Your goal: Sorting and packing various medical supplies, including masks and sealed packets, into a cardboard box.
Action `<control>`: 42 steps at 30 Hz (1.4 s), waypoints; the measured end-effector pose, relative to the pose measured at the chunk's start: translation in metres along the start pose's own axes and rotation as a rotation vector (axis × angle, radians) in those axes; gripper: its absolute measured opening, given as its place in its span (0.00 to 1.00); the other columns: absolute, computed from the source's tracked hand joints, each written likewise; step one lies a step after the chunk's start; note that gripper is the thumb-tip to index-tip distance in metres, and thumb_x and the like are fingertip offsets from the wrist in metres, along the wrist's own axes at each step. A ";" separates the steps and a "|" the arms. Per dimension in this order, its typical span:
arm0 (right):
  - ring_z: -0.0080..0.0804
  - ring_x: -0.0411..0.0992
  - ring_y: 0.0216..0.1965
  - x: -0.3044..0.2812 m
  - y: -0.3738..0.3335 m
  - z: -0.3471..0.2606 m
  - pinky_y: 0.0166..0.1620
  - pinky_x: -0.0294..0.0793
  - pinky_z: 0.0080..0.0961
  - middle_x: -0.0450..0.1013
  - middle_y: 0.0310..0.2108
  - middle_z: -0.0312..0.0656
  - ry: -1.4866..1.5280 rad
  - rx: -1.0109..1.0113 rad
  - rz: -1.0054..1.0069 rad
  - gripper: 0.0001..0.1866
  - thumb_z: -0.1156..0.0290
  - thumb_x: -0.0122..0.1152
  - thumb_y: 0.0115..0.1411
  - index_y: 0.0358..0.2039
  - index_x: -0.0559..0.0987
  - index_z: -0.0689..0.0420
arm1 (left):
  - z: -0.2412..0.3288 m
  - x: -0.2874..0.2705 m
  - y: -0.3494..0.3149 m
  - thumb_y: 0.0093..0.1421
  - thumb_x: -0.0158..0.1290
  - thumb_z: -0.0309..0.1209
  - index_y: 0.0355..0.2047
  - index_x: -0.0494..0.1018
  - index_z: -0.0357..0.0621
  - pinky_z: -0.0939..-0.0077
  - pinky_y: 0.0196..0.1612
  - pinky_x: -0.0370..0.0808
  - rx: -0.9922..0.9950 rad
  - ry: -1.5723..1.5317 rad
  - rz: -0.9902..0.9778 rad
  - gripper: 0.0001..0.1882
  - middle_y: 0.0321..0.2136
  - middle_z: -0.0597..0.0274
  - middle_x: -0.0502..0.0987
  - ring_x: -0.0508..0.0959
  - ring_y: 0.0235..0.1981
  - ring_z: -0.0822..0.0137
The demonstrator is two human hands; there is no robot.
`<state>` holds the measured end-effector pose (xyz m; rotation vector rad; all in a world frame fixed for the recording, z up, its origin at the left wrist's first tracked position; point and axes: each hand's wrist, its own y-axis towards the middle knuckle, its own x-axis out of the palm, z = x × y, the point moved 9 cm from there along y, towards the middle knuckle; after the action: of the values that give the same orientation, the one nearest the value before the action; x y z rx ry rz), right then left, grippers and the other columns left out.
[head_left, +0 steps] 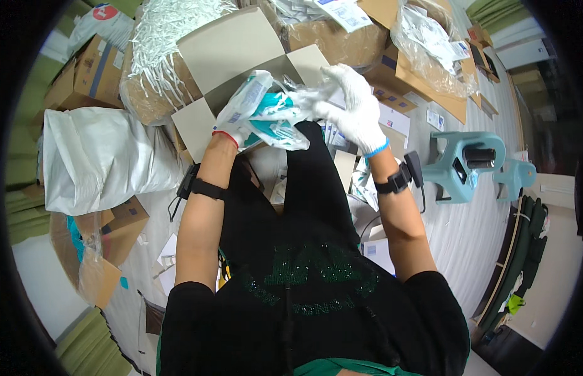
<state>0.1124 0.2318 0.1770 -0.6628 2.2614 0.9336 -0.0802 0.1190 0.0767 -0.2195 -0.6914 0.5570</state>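
Some bagged teal stuff (276,103), left hand (236,119) gripping it over the open box (230,45), not put down yet; right hand (356,113), fingers spread.

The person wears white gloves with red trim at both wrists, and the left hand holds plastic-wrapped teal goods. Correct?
Not quite: in the head view, the right glove has blue trim; red trim is only on the left. The rest holds: white gloves, left hand holding plastic-wrapped teal goods.
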 end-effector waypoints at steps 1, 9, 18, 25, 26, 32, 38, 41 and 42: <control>0.50 0.69 0.56 -0.011 0.003 -0.032 0.59 0.66 0.43 0.75 0.50 0.47 -0.148 -0.190 0.036 0.40 0.43 0.73 0.46 0.55 0.75 0.54 | 0.001 0.003 0.002 0.68 0.52 0.31 0.59 0.68 0.41 0.64 0.48 0.82 -0.026 -0.048 0.053 0.20 0.49 0.55 0.77 0.81 0.45 0.61; 0.52 0.70 0.54 0.062 -0.005 -0.037 0.56 0.71 0.42 0.72 0.52 0.52 -0.014 -0.128 -0.298 0.38 0.65 0.78 0.42 0.55 0.74 0.55 | 0.002 -0.032 0.047 0.67 0.50 0.30 0.59 0.66 0.42 0.63 0.54 0.79 0.366 0.400 -0.149 0.20 0.53 0.54 0.74 0.77 0.51 0.60; 0.25 0.74 0.47 0.073 0.004 -0.008 0.51 0.75 0.25 0.77 0.47 0.39 0.701 0.376 -0.480 0.26 0.83 0.70 0.51 0.53 0.76 0.61 | -0.008 -0.038 0.036 0.66 0.52 0.29 0.60 0.66 0.43 0.65 0.55 0.74 0.090 -0.044 -0.215 0.22 0.55 0.55 0.73 0.75 0.54 0.61; 0.24 0.75 0.46 0.073 0.012 -0.001 0.50 0.75 0.23 0.78 0.44 0.37 0.804 0.359 -0.391 0.17 0.84 0.64 0.56 0.48 0.79 0.62 | -0.004 -0.040 0.033 0.66 0.51 0.31 0.60 0.67 0.45 0.68 0.52 0.73 0.069 0.124 -0.218 0.22 0.55 0.57 0.74 0.75 0.52 0.62; 0.24 0.75 0.45 0.074 0.013 0.000 0.49 0.75 0.23 0.79 0.43 0.37 0.793 0.377 -0.371 0.15 0.84 0.63 0.57 0.46 0.80 0.62 | -0.002 -0.040 0.031 0.66 0.51 0.31 0.61 0.67 0.45 0.69 0.51 0.73 0.068 0.184 -0.220 0.22 0.54 0.57 0.74 0.75 0.52 0.62; 0.26 0.75 0.38 0.067 0.029 -0.018 0.44 0.75 0.23 0.78 0.38 0.39 0.337 -0.010 -0.212 0.11 0.83 0.59 0.61 0.44 0.80 0.62 | -0.015 -0.045 0.027 0.68 0.46 0.32 0.60 0.67 0.44 0.76 0.36 0.72 -0.130 0.339 -0.100 0.20 0.51 0.59 0.76 0.77 0.44 0.66; 0.29 0.75 0.35 0.093 0.047 -0.038 0.37 0.74 0.26 0.78 0.38 0.42 0.996 0.260 -0.278 0.11 0.79 0.52 0.64 0.45 0.79 0.59 | -0.051 -0.041 0.045 0.74 0.34 0.45 0.60 0.71 0.47 0.60 0.51 0.78 -0.507 -0.514 -0.181 0.24 0.56 0.56 0.75 0.78 0.53 0.56; 0.33 0.76 0.39 0.086 0.060 -0.060 0.39 0.75 0.25 0.77 0.43 0.41 0.359 -0.114 -0.399 0.15 0.82 0.55 0.56 0.44 0.80 0.58 | -0.050 -0.049 0.043 0.74 0.38 0.43 0.53 0.77 0.44 0.63 0.45 0.80 -0.558 -0.453 -0.001 0.23 0.49 0.57 0.80 0.81 0.46 0.60; 0.34 0.77 0.41 0.087 0.059 -0.074 0.40 0.76 0.25 0.76 0.46 0.40 -0.118 -0.377 -0.406 0.17 0.84 0.57 0.52 0.43 0.80 0.58 | -0.052 -0.052 0.044 0.74 0.39 0.43 0.53 0.77 0.44 0.63 0.44 0.80 -0.573 -0.410 0.013 0.23 0.48 0.57 0.80 0.81 0.45 0.60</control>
<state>-0.0099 0.1950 0.1863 -1.1474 1.7650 1.1614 -0.0970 0.1263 -0.0067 -0.6562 -1.2448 0.4070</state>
